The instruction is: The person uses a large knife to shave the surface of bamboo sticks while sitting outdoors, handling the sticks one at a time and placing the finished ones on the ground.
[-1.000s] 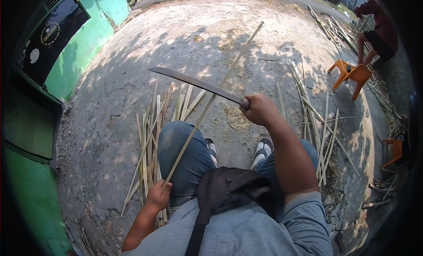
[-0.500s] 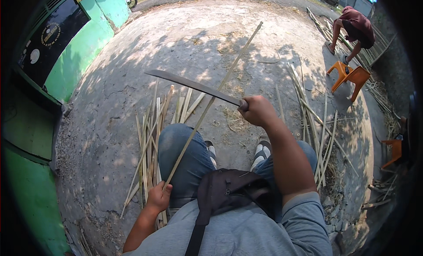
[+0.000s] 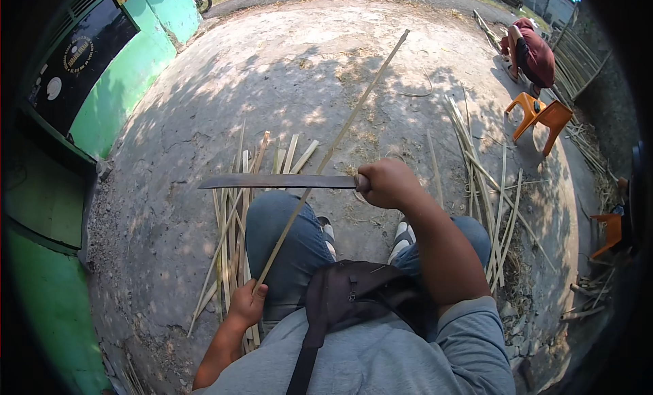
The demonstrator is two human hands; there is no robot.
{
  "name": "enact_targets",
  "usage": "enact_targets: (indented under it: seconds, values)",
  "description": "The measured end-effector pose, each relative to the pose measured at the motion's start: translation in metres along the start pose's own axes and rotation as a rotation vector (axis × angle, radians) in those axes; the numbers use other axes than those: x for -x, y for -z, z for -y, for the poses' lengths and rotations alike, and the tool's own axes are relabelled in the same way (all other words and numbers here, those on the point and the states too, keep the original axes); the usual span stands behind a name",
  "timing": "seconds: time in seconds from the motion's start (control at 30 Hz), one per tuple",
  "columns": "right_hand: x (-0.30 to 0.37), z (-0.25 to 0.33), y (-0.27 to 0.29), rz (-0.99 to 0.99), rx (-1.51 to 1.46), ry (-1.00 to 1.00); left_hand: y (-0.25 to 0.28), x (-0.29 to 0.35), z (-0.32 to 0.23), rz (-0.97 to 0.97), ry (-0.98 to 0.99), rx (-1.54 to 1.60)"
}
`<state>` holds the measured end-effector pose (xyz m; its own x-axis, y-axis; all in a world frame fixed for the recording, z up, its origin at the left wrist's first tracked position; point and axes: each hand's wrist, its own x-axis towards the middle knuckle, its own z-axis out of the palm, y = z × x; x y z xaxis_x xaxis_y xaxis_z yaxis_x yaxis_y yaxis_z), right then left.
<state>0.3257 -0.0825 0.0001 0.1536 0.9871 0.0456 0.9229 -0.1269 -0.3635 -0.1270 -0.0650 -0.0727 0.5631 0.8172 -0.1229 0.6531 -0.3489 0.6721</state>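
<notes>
- So, the left hand [image 3: 247, 304] is down by the left thigh, fingers wrapped round the near end of a long thin strip [image 3: 354, 113], thumb laid along it.
- That strip slants up and to the right, passing over the left knee in view and pointing out over the concrete; can't tell if it actually rests on the jeans [image 3: 279, 238].
- Right hand [image 3: 389, 183] is out in front of the right knee, fist closed tight on the handle of a machete [image 3: 286, 181].
- Blade points left, pretty much level, and crosses in front of the strip. Touching or just above? Honestly can't tell.
- Loose pile of strips [image 3: 231, 225] beside the left leg, another bunch [image 3: 490, 170] off past the right knee.
- Dark bag [image 3: 357, 293] sits on the lap.
- Further off, an orange chair [image 3: 541, 119] with a co-worker [image 3: 534, 58] crouched just beyond it.
</notes>
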Motion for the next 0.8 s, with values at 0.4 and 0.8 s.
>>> enact_targets:
  seconds: [0.4, 0.8]
  values:
    - [0.014, 0.021, -0.002, -0.04, 0.017, -0.003, 0.002, -0.002, 0.008, 0.051, 0.014, 0.038]
    - [0.0, -0.01, 0.003, -0.052, -0.071, -0.22, 0.008, -0.005, -0.001, 0.085, 0.029, 0.1]
